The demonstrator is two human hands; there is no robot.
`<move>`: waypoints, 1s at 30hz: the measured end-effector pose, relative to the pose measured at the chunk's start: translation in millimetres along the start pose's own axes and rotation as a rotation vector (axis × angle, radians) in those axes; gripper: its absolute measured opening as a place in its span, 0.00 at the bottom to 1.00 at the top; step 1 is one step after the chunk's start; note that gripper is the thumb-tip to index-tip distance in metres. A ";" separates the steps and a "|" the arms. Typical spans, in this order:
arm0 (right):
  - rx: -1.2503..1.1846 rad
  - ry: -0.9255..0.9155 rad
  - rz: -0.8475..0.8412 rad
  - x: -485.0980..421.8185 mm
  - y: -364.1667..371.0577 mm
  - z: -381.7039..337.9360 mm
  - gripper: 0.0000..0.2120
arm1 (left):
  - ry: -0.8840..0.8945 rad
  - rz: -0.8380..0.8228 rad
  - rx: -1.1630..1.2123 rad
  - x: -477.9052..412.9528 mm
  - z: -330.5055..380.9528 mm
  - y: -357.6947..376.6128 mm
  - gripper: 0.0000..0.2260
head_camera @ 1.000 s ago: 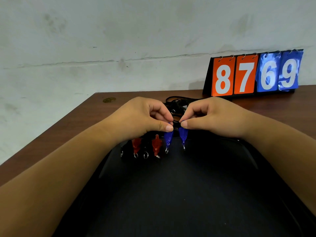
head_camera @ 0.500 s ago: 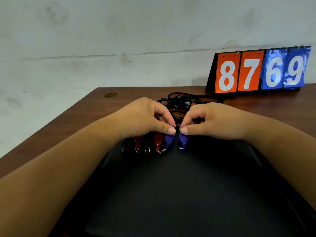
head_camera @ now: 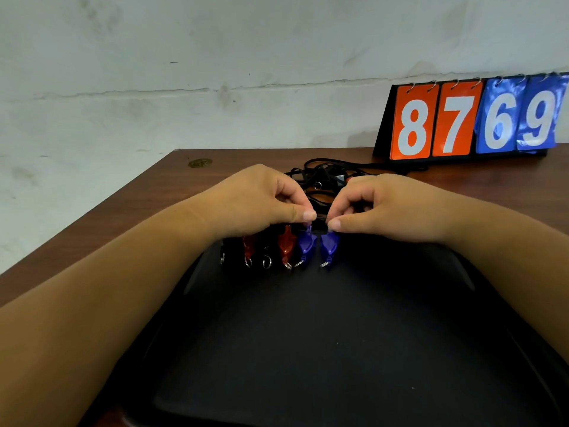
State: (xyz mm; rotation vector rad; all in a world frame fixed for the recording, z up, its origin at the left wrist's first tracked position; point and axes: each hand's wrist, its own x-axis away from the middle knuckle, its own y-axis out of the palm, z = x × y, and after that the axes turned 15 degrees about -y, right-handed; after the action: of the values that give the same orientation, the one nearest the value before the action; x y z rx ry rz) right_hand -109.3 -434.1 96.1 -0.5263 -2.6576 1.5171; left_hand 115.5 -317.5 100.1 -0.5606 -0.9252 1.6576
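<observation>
Observed: left hand [head_camera: 261, 201] pinches the top of 1 blue clip [head_camera: 307, 246]; right hand [head_camera: 378, 208] pinches a 2nd blue clip [head_camera: 329, 246] just right of it. Both sit at the tray's [head_camera: 338, 349] far rim, right of 2 red clips [head_camera: 286, 246].

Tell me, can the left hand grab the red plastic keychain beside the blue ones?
Probably yes. The red plastic keychain lies uncovered right by the left hand, but that hand is busy pinching a blue plastic keychain and would need to let go first.

Brown wooden table [head_camera: 240, 160] bears black tray [head_camera: 338, 334], cord tangle [head_camera: 323, 174], flip scoreboard [head_camera: 471, 121].
</observation>
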 end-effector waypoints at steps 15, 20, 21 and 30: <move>0.006 -0.048 -0.012 -1.6 3.2 3.5 0.05 | -0.002 -0.037 0.027 1.2 0.1 1.5 0.13; 0.002 -0.058 -0.021 -2.5 2.3 5.5 0.06 | 0.001 -0.040 0.028 2.3 1.6 2.5 0.13; 0.002 -0.058 -0.028 -2.6 2.2 5.9 0.06 | 0.002 -0.041 0.025 2.2 1.5 2.9 0.13; 0.015 -0.039 -0.010 -1.6 0.5 8.5 0.07 | 0.006 -0.043 0.019 0.6 1.1 2.2 0.14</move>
State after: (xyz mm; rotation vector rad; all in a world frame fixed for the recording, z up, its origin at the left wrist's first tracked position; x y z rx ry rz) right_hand -109.3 -441.4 91.4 -0.4876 -2.6710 1.5595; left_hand 113.2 -317.5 99.0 -0.5293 -0.9103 1.6231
